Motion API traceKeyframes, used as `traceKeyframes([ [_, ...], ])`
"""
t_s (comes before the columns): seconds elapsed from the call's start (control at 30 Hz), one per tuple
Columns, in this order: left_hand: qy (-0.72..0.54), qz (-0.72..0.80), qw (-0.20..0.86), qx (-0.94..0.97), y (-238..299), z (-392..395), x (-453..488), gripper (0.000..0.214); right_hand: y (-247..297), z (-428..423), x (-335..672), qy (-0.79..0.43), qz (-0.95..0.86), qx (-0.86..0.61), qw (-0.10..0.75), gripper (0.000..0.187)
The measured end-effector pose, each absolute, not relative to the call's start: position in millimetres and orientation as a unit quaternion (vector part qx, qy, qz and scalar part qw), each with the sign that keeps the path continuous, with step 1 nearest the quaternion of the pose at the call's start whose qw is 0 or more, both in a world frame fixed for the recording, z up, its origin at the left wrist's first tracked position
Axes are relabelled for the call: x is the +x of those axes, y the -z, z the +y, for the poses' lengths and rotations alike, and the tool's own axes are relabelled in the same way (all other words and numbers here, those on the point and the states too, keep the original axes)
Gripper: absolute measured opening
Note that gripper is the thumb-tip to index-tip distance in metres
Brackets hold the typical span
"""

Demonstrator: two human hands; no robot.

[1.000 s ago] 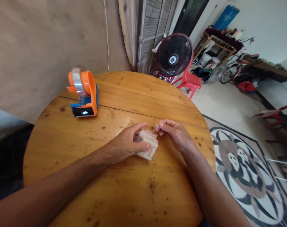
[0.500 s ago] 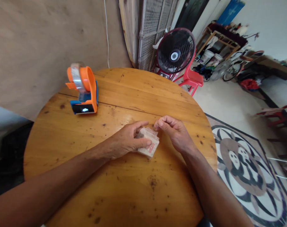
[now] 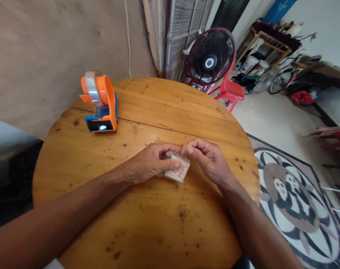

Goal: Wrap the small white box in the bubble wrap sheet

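A small pale box [image 3: 177,172] with red print, covered in clear plastic wrapping, is gripped in my left hand [image 3: 150,163]. The thumb lies across its top face, and the other fingers reach round its far side. My right hand [image 3: 205,157] is at the box's far right corner, thumb and forefinger pinched together close to the left fingertips. Whatever is in that pinch, perhaps an edge of the plastic, is too small to make out. Farther off to the left, an orange and blue tape dispenser [image 3: 110,108] with a roll of clear tape stands on the table.
Both forearms rest over a round wooden table [image 3: 147,224]. Beyond its far edge are a black fan [image 3: 210,56] and a red plastic chair [image 3: 233,90]. A wooden panel [image 3: 46,56] rises at the left, and a panda floor pattern [image 3: 296,198] lies to the right.
My left fingers have closed further over the box's far edge. My right pinch has come against the box's corner, next to the left fingertips. The camera view has shifted slightly.
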State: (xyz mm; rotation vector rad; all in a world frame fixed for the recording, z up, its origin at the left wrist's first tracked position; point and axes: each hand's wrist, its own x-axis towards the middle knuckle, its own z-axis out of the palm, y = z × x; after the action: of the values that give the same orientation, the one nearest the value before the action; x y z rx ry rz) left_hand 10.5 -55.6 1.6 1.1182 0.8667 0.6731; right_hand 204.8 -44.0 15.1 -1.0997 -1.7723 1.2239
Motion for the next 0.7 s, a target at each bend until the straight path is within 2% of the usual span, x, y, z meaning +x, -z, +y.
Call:
traceKeyframes([
  [0.37, -0.300, 0.396, 0.693, 0.522, -2.1, -55.5, 8.4, 0.026, -19.2, -52.9, 202.1, -0.412, -0.739, -0.415, 0.334, 0.021],
  [0.7, -0.300, 0.400, 0.697, 0.513, -2.7, -56.0, 7.4, 0.035, -20.6, -54.4, 200.2, -0.316, -0.797, -0.392, 0.334, 0.015],
])
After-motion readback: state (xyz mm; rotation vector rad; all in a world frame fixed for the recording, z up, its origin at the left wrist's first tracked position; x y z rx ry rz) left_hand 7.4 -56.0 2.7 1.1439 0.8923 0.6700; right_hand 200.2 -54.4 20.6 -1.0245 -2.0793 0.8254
